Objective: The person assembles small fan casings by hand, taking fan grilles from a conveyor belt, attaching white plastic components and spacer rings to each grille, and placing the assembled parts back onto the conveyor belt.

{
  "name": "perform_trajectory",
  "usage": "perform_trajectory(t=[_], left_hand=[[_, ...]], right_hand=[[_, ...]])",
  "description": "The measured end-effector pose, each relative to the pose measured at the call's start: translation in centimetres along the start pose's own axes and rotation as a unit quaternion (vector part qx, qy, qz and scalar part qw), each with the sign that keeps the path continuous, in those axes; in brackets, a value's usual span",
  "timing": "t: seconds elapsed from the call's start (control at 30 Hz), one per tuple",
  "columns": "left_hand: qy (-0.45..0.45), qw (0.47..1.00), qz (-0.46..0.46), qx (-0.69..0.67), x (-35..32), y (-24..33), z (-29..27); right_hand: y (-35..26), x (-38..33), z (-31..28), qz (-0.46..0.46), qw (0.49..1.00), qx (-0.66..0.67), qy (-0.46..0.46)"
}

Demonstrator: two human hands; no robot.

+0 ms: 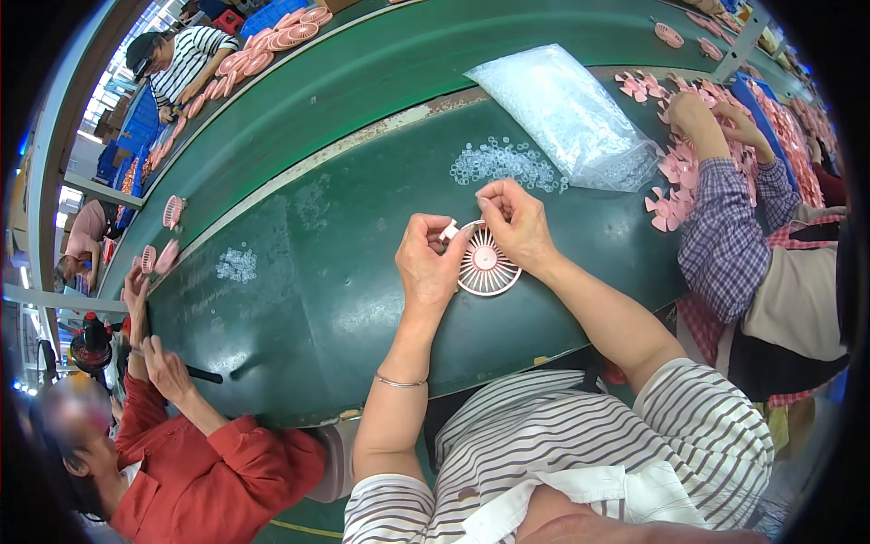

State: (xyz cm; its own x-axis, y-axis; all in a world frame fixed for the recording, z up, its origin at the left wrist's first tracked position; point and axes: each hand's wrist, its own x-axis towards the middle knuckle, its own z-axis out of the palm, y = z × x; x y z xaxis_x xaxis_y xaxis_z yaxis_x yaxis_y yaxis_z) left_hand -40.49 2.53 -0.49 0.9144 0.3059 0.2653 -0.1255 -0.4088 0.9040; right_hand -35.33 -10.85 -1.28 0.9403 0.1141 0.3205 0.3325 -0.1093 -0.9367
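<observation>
A round pale-pink fan grille (488,264) with radial ribs is held over the green table, in front of me. My left hand (429,258) is closed on its left edge, thumb against the rim. A small pale-pink stub (449,230) shows between its fingers; whether it belongs to the grille I cannot tell. My right hand (518,227) is pinched at the grille's upper right rim, and what its fingertips hold is hidden. Just beyond lies a pile of small clear plastic rings (504,165).
A clear plastic bag (571,118) lies behind the rings. Another small ring pile (236,265) sits left. Co-workers' hands are at pink fan blades (675,177) on the right and a grille (148,260) on the left. A green conveyor (362,86) runs along the far side.
</observation>
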Motion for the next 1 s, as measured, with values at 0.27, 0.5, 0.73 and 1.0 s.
perform_trajectory(t=[0.27, 0.5, 0.73, 1.0], left_hand=[[-0.076, 0.966, -0.033, -0.244, -1.2, -1.2, -0.4], [-0.094, 0.943, -0.07, -0.312, -1.8, -0.3, -0.8], [-0.102, 0.946, -0.044, -0.305, -2.2, 0.1, -1.3], [-0.07, 0.965, -0.022, -0.252, -1.7, 0.7, -1.9]], right_hand=[[0.7, -1.1, -0.1, 0.014, 1.0, 0.002, 0.026], [-1.5, -0.9, -1.4, 0.188, 0.956, 0.221, -0.048], [-2.1, -1.2, -1.5, 0.228, 0.926, 0.274, -0.124], [-1.9, -0.6, -1.6, 0.248, 0.913, 0.282, -0.158]])
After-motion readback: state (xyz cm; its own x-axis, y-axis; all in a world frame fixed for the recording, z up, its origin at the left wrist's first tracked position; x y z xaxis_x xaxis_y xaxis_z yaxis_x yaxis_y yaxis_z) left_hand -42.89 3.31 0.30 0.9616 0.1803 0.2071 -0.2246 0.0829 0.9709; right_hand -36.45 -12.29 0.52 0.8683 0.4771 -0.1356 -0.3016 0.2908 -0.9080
